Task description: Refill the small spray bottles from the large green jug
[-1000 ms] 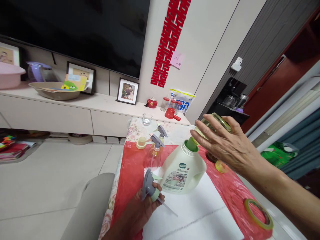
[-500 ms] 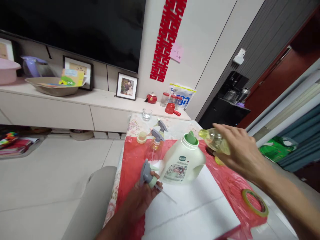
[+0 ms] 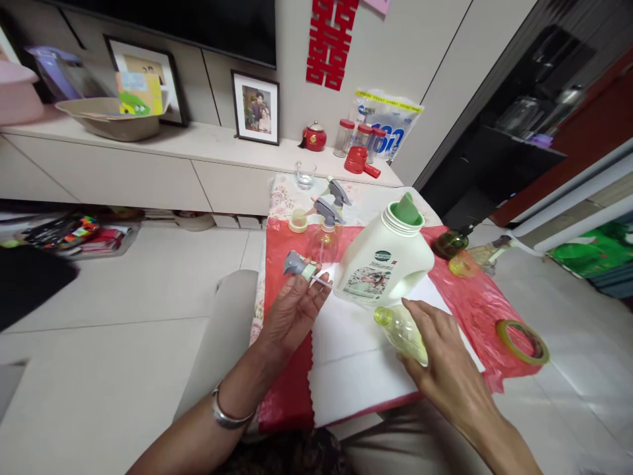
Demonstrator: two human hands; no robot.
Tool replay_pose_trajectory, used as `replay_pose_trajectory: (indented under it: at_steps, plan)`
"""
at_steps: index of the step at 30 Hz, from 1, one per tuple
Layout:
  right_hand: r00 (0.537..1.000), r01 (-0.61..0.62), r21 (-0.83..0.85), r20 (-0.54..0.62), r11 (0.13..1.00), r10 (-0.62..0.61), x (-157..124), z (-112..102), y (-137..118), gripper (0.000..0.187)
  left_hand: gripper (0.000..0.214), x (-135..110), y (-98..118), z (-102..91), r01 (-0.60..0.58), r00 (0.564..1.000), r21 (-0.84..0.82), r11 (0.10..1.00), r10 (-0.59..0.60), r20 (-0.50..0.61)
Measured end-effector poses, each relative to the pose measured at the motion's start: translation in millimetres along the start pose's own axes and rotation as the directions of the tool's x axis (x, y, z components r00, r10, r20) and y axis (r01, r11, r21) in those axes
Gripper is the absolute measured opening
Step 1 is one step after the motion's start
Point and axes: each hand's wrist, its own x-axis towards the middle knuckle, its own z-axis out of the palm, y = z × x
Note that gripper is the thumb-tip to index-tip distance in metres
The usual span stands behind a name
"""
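My left hand (image 3: 291,310) pinches a grey and pale green spray nozzle (image 3: 299,265), its thin dip tube pointing right toward my fingertips. In my right hand (image 3: 440,349) is a yellow-tinted clear bottle (image 3: 403,330), uncapped and tilted, its mouth pointing up and left. Behind that bottle stands a large pale green detergent jug (image 3: 380,264), open, with a green spout (image 3: 406,210) showing in its mouth. A clear spray bottle (image 3: 324,241) with a grey trigger head stands left of the jug, and another spray bottle (image 3: 339,192) is partly hidden behind it.
White paper (image 3: 346,382) lies over red plastic sheeting (image 3: 287,389) on the table. A tape roll (image 3: 523,342) is at the right. A dark green bottle (image 3: 450,243), a pale cap (image 3: 298,221) and a glass cup (image 3: 305,175) stand farther back.
My right hand has brought the yellow-tinted bottle down and left, from beside the jug's mouth to in front of the jug. My left hand still holds the nozzle, now turned. The view has tilted down.
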Motion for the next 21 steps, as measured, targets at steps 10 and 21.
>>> replay_pose_trajectory:
  at_steps: [10,21]
  plan:
    - [0.998,0.026,0.115,-0.067,0.993,-0.018,10.8,8.4,-32.7,0.077,0.031,-14.6,-30.9,2.9,0.067,0.993,0.189,0.98,-0.084,0.083]
    - [0.978,0.137,0.13,-0.178,0.982,-0.112,14.9,5.5,-43.6,0.071,0.027,-20.8,-34.9,0.1,0.035,0.985,0.231,0.972,-0.073,0.157]
